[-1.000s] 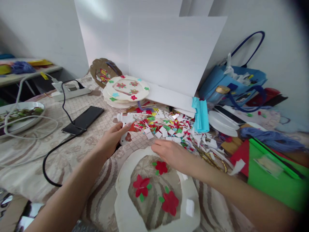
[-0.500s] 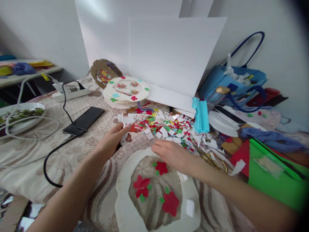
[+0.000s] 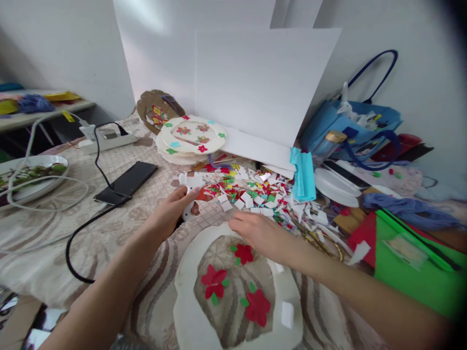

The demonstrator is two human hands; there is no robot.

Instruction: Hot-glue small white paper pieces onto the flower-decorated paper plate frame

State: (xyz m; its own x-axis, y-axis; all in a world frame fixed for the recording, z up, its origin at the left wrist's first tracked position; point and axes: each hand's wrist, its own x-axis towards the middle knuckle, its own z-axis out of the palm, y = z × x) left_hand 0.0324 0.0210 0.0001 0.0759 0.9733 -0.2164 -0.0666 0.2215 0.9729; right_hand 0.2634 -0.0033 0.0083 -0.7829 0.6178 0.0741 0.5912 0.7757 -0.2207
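My left hand (image 3: 168,214) is closed round the handle of a white glue gun (image 3: 192,183), which rests on the patterned cloth beside a heap of coloured paper scraps (image 3: 255,192). My right hand (image 3: 260,233) lies palm down, fingers curled, on the far rim of a white foam ring (image 3: 189,311); whether it holds anything is hidden. Inside the ring sit three red paper flowers (image 3: 243,253) with green leaves. A small white square (image 3: 287,313) lies on the ring's right side.
A stack of decorated plates (image 3: 193,136) stands behind the scraps, with white boards (image 3: 262,82) leaning on the wall. A black phone (image 3: 126,182) and cable lie left. Power strip (image 3: 107,138), blue bag (image 3: 350,126), green and red sheets (image 3: 412,262), blue yarn (image 3: 408,209) and a teal paper fold (image 3: 303,172) surround.
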